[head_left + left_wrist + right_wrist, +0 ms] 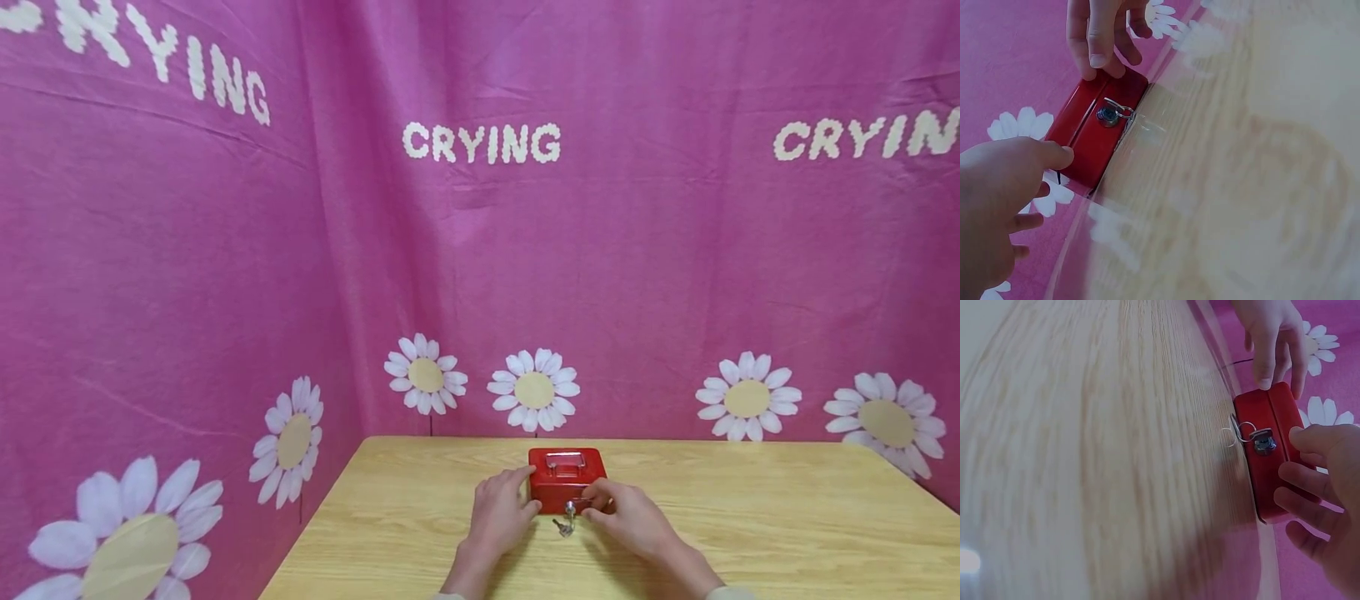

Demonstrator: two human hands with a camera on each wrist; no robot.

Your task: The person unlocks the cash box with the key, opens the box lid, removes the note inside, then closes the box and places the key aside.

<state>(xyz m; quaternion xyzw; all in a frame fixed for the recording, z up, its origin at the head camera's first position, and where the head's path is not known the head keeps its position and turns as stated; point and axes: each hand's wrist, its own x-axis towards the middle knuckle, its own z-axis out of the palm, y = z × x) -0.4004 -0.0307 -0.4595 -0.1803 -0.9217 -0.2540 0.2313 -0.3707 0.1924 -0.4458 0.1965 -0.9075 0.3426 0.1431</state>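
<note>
Red box (pixel 555 500) sits on the wooden table (pixel 750 500) near its far edge, lock side turned towards you, with the carry handle (pixel 566 461) on the lid. Your left hand (pixel 498 512) is spread at the box's left front corner, thumb and fingers touching it. Your right hand (pixel 633 517) is at the right end, fingers apart and loosely bent, tips at the box near the lock (pixel 1107 116). A key (pixel 1261 432) stands in that lock, and its ring (pixel 1247 431) and the other keys (pixel 564 527) dangle over the front face, between your hands. You have wood on both sides, with more room to the right than to the left, where the table's left edge slants away. Ahead of you, just past the far edge, hangs the pink curtain (pixel 600 275) with its printed daisies (pixel 534 390); tabletop also runs in front of the box, under your wrists.
</note>
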